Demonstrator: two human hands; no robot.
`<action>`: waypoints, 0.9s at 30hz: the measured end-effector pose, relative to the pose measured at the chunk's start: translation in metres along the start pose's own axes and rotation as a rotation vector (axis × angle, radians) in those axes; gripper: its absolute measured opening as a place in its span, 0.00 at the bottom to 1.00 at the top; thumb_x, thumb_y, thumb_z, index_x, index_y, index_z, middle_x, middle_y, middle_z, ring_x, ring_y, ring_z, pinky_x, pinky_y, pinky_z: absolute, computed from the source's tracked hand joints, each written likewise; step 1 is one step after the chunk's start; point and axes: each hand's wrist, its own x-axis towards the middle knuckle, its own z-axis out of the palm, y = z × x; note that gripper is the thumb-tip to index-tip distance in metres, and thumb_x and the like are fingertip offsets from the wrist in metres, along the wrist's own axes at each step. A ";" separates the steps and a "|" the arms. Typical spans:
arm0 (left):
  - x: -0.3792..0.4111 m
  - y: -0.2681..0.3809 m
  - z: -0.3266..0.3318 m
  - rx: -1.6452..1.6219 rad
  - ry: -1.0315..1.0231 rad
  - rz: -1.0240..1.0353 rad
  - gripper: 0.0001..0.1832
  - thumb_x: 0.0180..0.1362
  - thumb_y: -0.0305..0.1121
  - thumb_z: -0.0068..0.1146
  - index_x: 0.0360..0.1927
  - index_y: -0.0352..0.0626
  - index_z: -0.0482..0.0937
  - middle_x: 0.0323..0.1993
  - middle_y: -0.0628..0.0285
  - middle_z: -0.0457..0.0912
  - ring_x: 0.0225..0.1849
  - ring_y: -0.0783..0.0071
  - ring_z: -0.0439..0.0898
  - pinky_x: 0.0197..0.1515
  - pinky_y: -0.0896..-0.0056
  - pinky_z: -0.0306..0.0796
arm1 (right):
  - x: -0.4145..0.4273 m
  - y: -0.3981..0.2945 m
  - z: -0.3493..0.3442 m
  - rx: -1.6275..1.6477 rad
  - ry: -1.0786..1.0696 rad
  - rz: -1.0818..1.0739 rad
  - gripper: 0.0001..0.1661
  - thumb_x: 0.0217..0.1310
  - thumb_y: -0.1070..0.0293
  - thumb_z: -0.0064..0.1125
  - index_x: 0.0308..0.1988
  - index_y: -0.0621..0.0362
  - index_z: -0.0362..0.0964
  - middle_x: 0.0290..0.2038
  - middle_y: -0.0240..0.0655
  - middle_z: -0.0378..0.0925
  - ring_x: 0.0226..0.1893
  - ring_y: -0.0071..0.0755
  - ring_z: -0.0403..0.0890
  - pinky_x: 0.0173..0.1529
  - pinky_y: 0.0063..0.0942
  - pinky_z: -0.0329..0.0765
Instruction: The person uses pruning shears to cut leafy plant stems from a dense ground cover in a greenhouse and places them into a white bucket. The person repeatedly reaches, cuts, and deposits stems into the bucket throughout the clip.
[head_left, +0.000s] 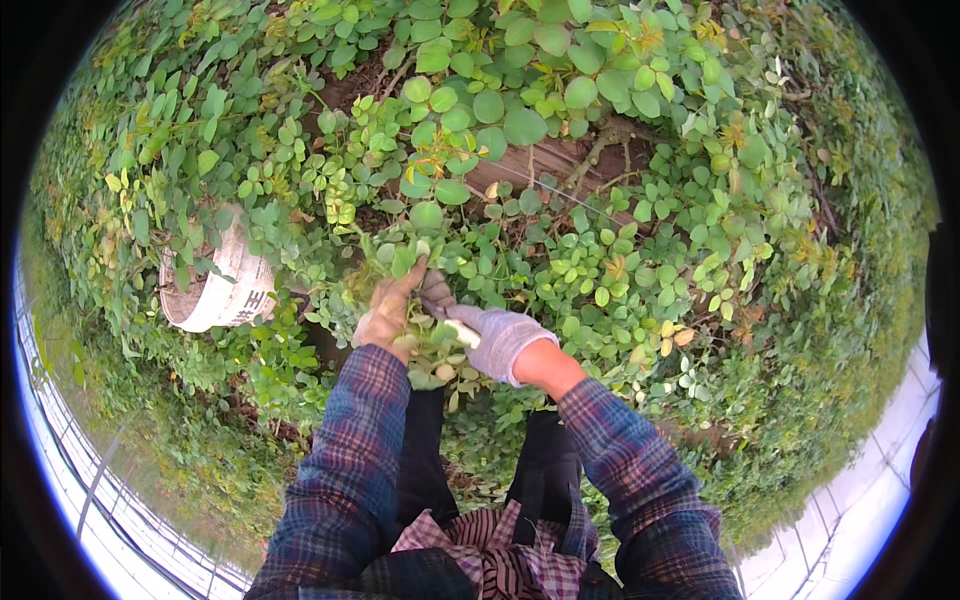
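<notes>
My left hand (391, 311), in a soiled tan glove, is closed around a bunch of leafy green stems (409, 259). Leaves stick out above the fingers and hang below the wrist. Close against it on the right is my right hand (499, 337), in a grey knit glove with darkened fingertips. A short tool with a pale handle (463, 333) sits in the right palm; the fingers hide its working end, so its kind is unclear. Both hands are over dense, rose-like foliage (600, 277), in front of my legs.
A white plastic bucket (238, 289) bearing writing lies tilted among leaves at left. A thin wire (555, 189) crosses above brown soil and woody stems (600, 154). Foliage surrounds my dark trouser legs (551, 457). Pale greenhouse-like sheeting (832, 525) curves along the lower right rim.
</notes>
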 end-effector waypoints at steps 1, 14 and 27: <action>-0.017 -0.008 -0.004 -0.177 0.030 0.081 0.17 0.58 0.39 0.65 0.42 0.41 0.73 0.31 0.63 0.77 0.26 0.73 0.72 0.33 0.66 0.75 | -0.018 -0.005 -0.006 0.012 -0.117 0.007 0.28 0.57 0.61 0.54 0.59 0.45 0.66 0.46 0.51 0.78 0.44 0.56 0.80 0.48 0.43 0.76; -0.080 -0.003 0.001 0.061 -0.518 0.194 0.22 0.66 0.37 0.51 0.60 0.39 0.66 0.42 0.54 0.81 0.27 0.75 0.80 0.25 0.68 0.75 | -0.016 0.120 0.024 0.233 0.503 0.505 0.34 0.61 0.55 0.53 0.65 0.45 0.59 0.48 0.52 0.76 0.48 0.57 0.79 0.53 0.42 0.75; 0.026 -0.075 0.084 0.008 -0.236 -0.001 0.24 0.59 0.38 0.64 0.53 0.34 0.71 0.47 0.51 0.81 0.39 0.53 0.85 0.26 0.61 0.82 | -0.091 0.098 -0.012 0.228 0.122 0.435 0.32 0.58 0.58 0.55 0.62 0.49 0.63 0.48 0.54 0.78 0.48 0.56 0.79 0.53 0.40 0.74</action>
